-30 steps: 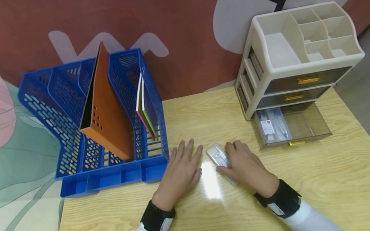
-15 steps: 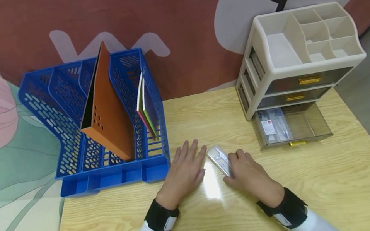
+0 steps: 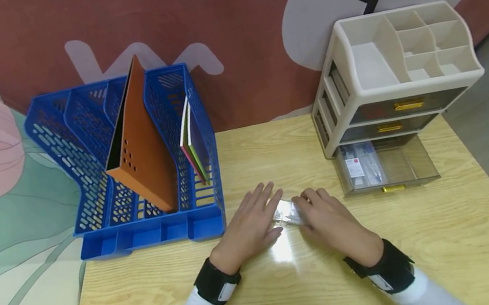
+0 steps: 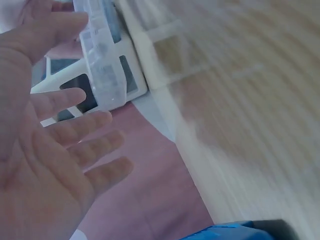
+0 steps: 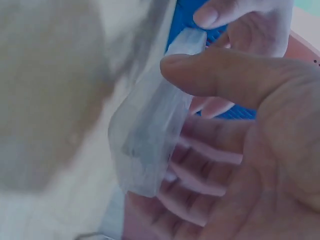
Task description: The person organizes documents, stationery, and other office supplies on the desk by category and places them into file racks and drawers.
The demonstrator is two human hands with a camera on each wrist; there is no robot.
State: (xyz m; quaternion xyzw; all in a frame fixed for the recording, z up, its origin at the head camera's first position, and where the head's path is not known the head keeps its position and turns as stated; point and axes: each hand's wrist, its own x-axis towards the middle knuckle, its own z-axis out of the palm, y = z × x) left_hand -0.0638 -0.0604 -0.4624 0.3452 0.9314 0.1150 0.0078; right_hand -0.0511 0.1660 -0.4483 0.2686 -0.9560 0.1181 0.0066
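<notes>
A small clear plastic case (image 3: 287, 212) with something pale inside lies between the two hands, low over the table. My right hand (image 3: 334, 223) grips its right end; in the right wrist view the thumb presses one side of the case (image 5: 150, 125) and the fingers lie behind it. My left hand (image 3: 248, 226) is spread at the case's left end, with straight fingers. Seen from the left wrist, the left thumb and fingers reach toward the case (image 4: 102, 55); firm contact is hard to tell.
A blue file rack (image 3: 150, 232) on the left holds an orange folder (image 3: 147, 150) and thin booklets (image 3: 194, 143). At the right stands a white drawer organizer (image 3: 351, 81). Its bottom drawer (image 3: 411, 183) is pulled out, with clear packages (image 3: 364, 165) inside.
The clear case has turned from a steep slant to nearly crosswise in my right hand. My left hand has moved right, up to the case's left end.
</notes>
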